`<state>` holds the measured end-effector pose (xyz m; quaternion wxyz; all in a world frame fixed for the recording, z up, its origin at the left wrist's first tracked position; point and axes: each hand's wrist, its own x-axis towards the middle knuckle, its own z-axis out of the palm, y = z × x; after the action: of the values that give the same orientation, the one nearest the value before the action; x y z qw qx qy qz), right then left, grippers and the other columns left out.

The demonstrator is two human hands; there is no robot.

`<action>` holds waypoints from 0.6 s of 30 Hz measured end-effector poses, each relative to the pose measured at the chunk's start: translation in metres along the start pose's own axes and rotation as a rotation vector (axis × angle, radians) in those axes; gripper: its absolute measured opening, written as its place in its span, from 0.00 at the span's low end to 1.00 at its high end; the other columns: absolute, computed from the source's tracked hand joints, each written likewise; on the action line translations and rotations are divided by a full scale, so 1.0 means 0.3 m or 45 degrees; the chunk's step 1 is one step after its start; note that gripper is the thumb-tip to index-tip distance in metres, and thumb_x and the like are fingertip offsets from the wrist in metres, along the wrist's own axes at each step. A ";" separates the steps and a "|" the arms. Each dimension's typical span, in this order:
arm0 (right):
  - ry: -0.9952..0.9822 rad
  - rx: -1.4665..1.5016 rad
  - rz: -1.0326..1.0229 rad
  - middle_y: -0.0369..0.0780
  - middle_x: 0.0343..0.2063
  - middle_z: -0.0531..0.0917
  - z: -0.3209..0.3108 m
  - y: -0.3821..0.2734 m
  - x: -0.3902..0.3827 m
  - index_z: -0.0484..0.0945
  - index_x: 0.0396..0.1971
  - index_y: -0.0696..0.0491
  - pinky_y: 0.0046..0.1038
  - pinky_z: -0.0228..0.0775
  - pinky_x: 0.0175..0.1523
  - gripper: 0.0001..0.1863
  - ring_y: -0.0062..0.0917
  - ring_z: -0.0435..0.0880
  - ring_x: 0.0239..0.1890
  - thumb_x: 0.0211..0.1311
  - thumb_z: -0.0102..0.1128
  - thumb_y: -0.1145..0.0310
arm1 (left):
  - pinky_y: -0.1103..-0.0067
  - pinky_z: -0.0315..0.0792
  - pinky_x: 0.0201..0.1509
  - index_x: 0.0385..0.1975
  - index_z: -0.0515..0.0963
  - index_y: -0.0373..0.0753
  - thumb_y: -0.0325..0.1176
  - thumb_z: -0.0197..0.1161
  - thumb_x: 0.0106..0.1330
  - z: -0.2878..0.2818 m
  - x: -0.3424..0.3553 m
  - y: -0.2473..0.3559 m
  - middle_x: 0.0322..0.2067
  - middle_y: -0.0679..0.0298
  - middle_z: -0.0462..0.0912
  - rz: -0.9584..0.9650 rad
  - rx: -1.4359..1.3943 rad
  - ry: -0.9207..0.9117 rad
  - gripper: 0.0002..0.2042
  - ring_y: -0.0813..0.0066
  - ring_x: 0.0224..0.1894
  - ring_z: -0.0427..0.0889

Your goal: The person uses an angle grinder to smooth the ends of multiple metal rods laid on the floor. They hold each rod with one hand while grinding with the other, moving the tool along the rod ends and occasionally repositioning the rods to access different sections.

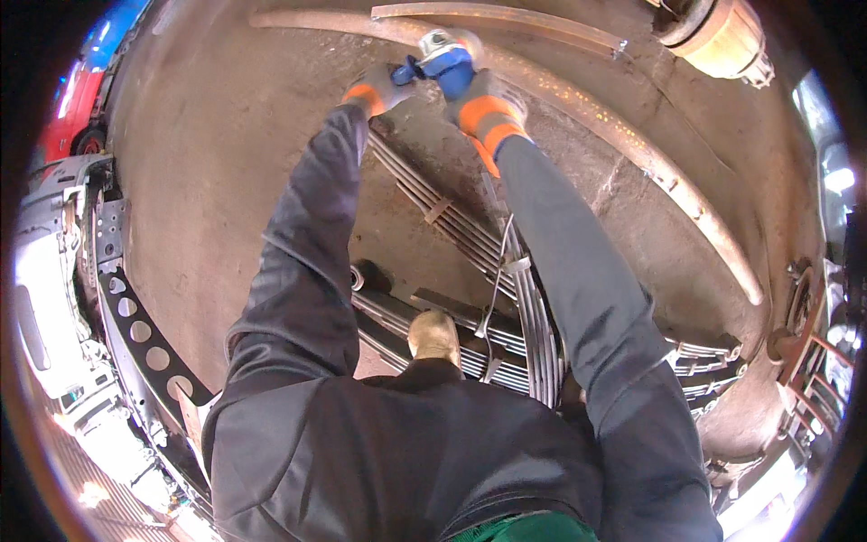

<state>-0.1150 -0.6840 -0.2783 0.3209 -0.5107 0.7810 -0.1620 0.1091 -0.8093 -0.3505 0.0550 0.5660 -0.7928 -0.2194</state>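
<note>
Both my arms reach forward over a long, rusty, curved metal pipe [623, 131] on the ground. My right hand [488, 104], in a grey and orange glove, is closed around the body of a blue angle grinder [449, 70]. The grinder's side handle is gripped by my gloved left hand [379, 88]. Its grey head is at the pipe, but the disc is too unclear to make out. Small bright yellow specks, which look like sparks, lie along the pipe to the right of the grinder.
Stacked leaf springs [438, 210] lie beneath my arms, near my tan boot [434, 336]. Beyond the pipe is a rusty flat bar [506, 18]. A large orange-brown hub-like part [713, 41] sits far right. A black perforated beam [140, 332] stands left, near a red vehicle [70, 113].
</note>
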 end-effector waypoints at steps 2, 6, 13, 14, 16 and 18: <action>0.058 -0.008 0.019 0.48 0.48 0.88 0.049 0.072 0.066 0.84 0.50 0.52 0.40 0.80 0.55 0.25 0.42 0.88 0.52 0.53 0.71 0.57 | 0.64 0.76 0.43 0.42 0.85 0.38 0.43 0.68 0.63 0.019 -0.014 0.094 0.33 0.55 0.89 0.074 -0.007 -0.057 0.15 0.66 0.35 0.86; -0.070 0.030 -0.085 0.48 0.49 0.88 0.011 -0.105 -0.169 0.85 0.49 0.51 0.40 0.80 0.56 0.21 0.43 0.88 0.53 0.56 0.71 0.59 | 0.62 0.77 0.44 0.41 0.86 0.40 0.44 0.69 0.62 -0.028 -0.164 -0.213 0.34 0.54 0.90 -0.015 -0.097 -0.027 0.15 0.60 0.37 0.88; -0.098 -0.008 -0.020 0.51 0.50 0.86 0.031 -0.023 -0.219 0.82 0.54 0.52 0.40 0.79 0.57 0.29 0.45 0.87 0.53 0.51 0.74 0.56 | 0.61 0.78 0.49 0.45 0.86 0.42 0.48 0.67 0.63 -0.002 -0.299 -0.048 0.40 0.49 0.89 -0.020 -0.076 -0.013 0.18 0.47 0.46 0.87; -0.093 0.008 -0.014 0.51 0.50 0.86 0.030 -0.027 -0.214 0.82 0.54 0.52 0.40 0.79 0.58 0.30 0.45 0.87 0.53 0.50 0.74 0.55 | 0.61 0.78 0.49 0.45 0.85 0.41 0.48 0.67 0.63 -0.017 -0.298 -0.027 0.40 0.49 0.89 0.016 -0.079 -0.006 0.18 0.47 0.46 0.87; -0.084 0.050 -0.012 0.51 0.51 0.86 0.027 -0.045 -0.204 0.81 0.55 0.52 0.40 0.78 0.58 0.32 0.44 0.87 0.53 0.49 0.75 0.54 | 0.62 0.78 0.48 0.45 0.86 0.41 0.45 0.68 0.64 -0.060 -0.269 -0.031 0.39 0.51 0.89 0.050 -0.072 -0.006 0.16 0.50 0.44 0.88; -0.117 0.116 -0.102 0.50 0.50 0.87 0.030 -0.092 -0.194 0.81 0.55 0.52 0.39 0.78 0.58 0.34 0.44 0.87 0.53 0.47 0.75 0.53 | 0.64 0.78 0.47 0.43 0.86 0.40 0.44 0.69 0.64 -0.102 -0.240 -0.163 0.38 0.54 0.90 0.056 -0.209 0.040 0.15 0.57 0.41 0.89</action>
<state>-0.0740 -0.6427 -0.2493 0.3726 -0.5335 0.7361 -0.1866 0.1874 -0.7646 -0.3316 0.1185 0.5454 -0.7834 -0.2733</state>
